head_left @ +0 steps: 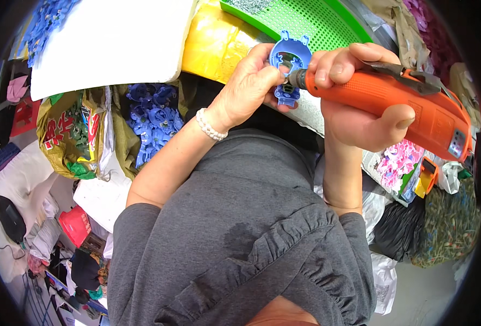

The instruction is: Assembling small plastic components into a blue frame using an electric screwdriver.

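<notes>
My left hand (248, 88) pinches a blue plastic casing (299, 49) with a round hollow upper part and small knobs along its top. A white beaded bracelet circles my left wrist. My right hand (350, 120) grips an orange power screwdriver (398, 100), fingers wrapped over its barrel and thumb stretched along the near side. The dark nose of the screwdriver meets the middle of the casing, close to my left fingertips. The bit and any screw there are too small or hidden to make out.
A green perforated tray (327, 24) holding small metal pieces lies beyond the casing, beside a yellow plastic package (216, 41). At the left are a white board (110, 41), blue plastic pieces (153, 117) and a gold bag (61, 136). Pink flower-like pieces (400, 163) lie to the right.
</notes>
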### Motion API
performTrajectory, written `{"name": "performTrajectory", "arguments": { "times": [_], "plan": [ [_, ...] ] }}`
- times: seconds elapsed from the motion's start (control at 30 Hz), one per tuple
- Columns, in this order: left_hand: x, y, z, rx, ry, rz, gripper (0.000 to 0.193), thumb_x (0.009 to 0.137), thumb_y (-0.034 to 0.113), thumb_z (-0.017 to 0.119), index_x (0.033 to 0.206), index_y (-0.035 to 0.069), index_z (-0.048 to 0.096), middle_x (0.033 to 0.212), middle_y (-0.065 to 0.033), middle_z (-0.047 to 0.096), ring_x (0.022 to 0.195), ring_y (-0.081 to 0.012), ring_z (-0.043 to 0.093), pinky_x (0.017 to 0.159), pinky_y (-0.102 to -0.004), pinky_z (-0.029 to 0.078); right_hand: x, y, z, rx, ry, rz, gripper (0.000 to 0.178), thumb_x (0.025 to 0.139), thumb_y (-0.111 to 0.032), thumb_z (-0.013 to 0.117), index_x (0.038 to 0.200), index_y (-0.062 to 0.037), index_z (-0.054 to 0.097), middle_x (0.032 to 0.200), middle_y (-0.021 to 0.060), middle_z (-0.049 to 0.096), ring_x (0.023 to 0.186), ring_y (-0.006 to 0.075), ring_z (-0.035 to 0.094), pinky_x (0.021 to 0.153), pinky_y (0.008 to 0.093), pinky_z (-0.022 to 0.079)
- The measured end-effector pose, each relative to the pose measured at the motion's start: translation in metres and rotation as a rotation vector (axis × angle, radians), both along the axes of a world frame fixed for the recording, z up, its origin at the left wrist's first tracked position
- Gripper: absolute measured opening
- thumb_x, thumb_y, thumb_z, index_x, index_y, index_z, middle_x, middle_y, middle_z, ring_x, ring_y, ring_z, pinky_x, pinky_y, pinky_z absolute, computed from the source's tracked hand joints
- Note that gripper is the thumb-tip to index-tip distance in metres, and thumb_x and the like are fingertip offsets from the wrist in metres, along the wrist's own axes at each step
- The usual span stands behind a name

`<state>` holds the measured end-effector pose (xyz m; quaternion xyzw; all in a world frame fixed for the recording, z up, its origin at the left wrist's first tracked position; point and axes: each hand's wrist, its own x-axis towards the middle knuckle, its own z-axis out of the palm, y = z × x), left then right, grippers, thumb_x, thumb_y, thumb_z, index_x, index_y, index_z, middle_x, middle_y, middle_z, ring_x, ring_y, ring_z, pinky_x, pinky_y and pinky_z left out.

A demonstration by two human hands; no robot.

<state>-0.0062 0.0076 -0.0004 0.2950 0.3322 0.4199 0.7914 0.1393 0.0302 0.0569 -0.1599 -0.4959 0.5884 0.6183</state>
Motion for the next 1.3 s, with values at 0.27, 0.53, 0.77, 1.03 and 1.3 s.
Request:
{"name": "performTrajectory", "arguments": {
  "times": [0.27,0.53,0.77,1.03,1.3],
  "plan": [
    [-0.001,0.001,0.003,0.011,0.047,0.002,0.038,0.084,0.011,0.044,0.12,0.002,0.037,0.099,-0.0101,0.056,0.067,-0.0206,0.063,0.058,-0.0316,0.055,0.007,0.001,0.003,0.12,-0.033,0.048,0.08,0.074,-0.072,0.046,0.112,-0.0021,0.052,0.081,0.0057,0.055,0.069,0.0196,0.052,0.071,0.0389,0.043],
    [-0.002,0.0,0.001,0.029,-0.047,0.013,0.044,0.079,0.003,0.051,0.122,0.003,0.038,0.106,-0.0092,0.054,0.075,-0.0217,0.064,0.062,-0.0318,0.056,0.014,0.004,0.016,0.104,-0.079,0.003,0.084,0.071,-0.075,0.046,0.113,-0.0024,0.053,0.08,0.0046,0.055,0.07,0.0194,0.052,0.072,0.0384,0.041],
    [-0.002,0.002,0.003,0.07,0.048,-0.035,0.056,0.073,-0.006,0.062,0.122,0.005,0.038,0.103,-0.0082,0.057,0.078,-0.0179,0.064,0.065,-0.0293,0.057,0.01,0.001,0.007,0.126,-0.041,0.024,0.082,0.073,-0.074,0.045,0.111,-0.0019,0.052,0.079,0.0054,0.054,0.067,0.0198,0.052,0.07,0.0388,0.042],
    [-0.001,0.002,0.004,0.087,0.082,-0.042,0.052,0.074,-0.004,0.062,0.12,0.005,0.039,0.1,-0.0073,0.058,0.08,-0.0172,0.064,0.066,-0.0285,0.056,0.002,0.001,0.007,0.155,-0.094,0.047,0.079,0.075,-0.072,0.045,0.112,-0.0014,0.051,0.08,0.0071,0.054,0.068,0.0205,0.052,0.069,0.0393,0.043],
    [-0.001,0.003,0.002,0.051,0.074,-0.059,0.048,0.075,-0.003,0.061,0.118,0.005,0.042,0.101,-0.0049,0.057,0.085,-0.0157,0.062,0.069,-0.0291,0.057,0.002,0.003,0.002,0.157,-0.077,0.077,0.078,0.077,-0.069,0.046,0.114,-0.0013,0.049,0.082,0.0075,0.054,0.07,0.0201,0.052,0.07,0.0384,0.043]
  ]
}}
